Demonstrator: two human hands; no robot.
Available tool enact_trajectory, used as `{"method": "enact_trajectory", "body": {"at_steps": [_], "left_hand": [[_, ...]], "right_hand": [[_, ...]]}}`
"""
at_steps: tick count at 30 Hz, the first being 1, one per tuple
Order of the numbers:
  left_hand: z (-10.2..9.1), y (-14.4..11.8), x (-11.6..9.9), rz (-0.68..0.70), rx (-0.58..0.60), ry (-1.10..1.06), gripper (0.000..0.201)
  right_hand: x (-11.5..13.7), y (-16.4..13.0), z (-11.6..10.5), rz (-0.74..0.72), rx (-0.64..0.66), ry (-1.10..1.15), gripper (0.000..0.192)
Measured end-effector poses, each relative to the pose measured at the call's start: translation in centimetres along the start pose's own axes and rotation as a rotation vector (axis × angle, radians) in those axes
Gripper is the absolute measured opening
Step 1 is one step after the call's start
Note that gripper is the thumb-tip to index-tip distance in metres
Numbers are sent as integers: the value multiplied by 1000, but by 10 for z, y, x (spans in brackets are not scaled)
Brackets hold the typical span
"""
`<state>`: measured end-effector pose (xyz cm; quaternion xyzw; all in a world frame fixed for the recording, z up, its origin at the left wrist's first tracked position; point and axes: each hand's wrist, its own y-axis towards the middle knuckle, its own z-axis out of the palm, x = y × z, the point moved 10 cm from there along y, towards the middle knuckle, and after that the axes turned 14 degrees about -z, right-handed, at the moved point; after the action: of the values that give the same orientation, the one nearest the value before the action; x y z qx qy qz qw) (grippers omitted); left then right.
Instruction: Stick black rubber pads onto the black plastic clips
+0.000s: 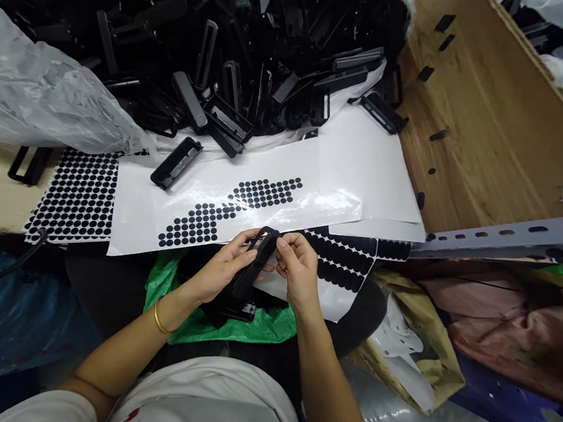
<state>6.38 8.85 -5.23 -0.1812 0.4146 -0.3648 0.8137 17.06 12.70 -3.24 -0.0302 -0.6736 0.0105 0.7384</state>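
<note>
My left hand (225, 265) is closed round a long black plastic housing (251, 271) with a textured face, tilted upright over my lap. At the housing's upper end, the thumb and forefinger of my right hand (300, 267) are pinched together. Whatever lies between those fingertips is too small to make out. Just beyond my hands lies a white backing sheet (135, 216) with rows of round black stickers (200, 222). Beside my right hand, a sheet of larger black stickers (341, 261) hangs partly over the table edge.
A big heap of black plastic housings (280, 36) fills the back, with clear plastic bags (48, 86) at its left. Single housings lie on the sheets. A wooden panel (502, 120) rises at right. Below are a green bag (269, 324) and a brown bag (439, 362) holding white scraps.
</note>
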Motion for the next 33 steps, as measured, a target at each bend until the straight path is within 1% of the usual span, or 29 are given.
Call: {"method": "enact_trajectory", "body": {"at_steps": [6, 12, 14, 17, 19, 23, 28, 30, 31, 33], "left_hand": [[-2, -2, -1, -2, -34, 10, 56], [-1, -3, -4, 24, -55, 55, 55], [-2, -2, -6, 56, -86, 101, 53], [-6, -1, -11, 134, -166, 223, 47], [-7, -1, -12, 166, -204, 292, 44], [-10, -3, -12, 177, -237, 352, 38], [-17, -7, -15, 215, -295, 435, 34], [-19, -11, -16, 215, -292, 483, 33], [-18, -13, -17, 206, -267, 526, 32], [-10, -17, -18, 163, -153, 658, 31]], "right_hand": [[-2, 0, 4, 21, -1, 43, 26], [1, -1, 3, -17, -6, 4, 23], [1, -2, 4, -31, -4, -22, 23], [-1, -4, 5, -47, 5, -70, 22], [-2, -5, 6, -58, 5, -106, 22], [5, -6, 9, -118, 10, -218, 19], [21, -9, 16, -239, 56, -474, 12], [26, -9, 15, -285, 65, -581, 10], [29, -8, 14, -308, 60, -619, 10], [34, -2, 10, -355, 43, -654, 9]]}}
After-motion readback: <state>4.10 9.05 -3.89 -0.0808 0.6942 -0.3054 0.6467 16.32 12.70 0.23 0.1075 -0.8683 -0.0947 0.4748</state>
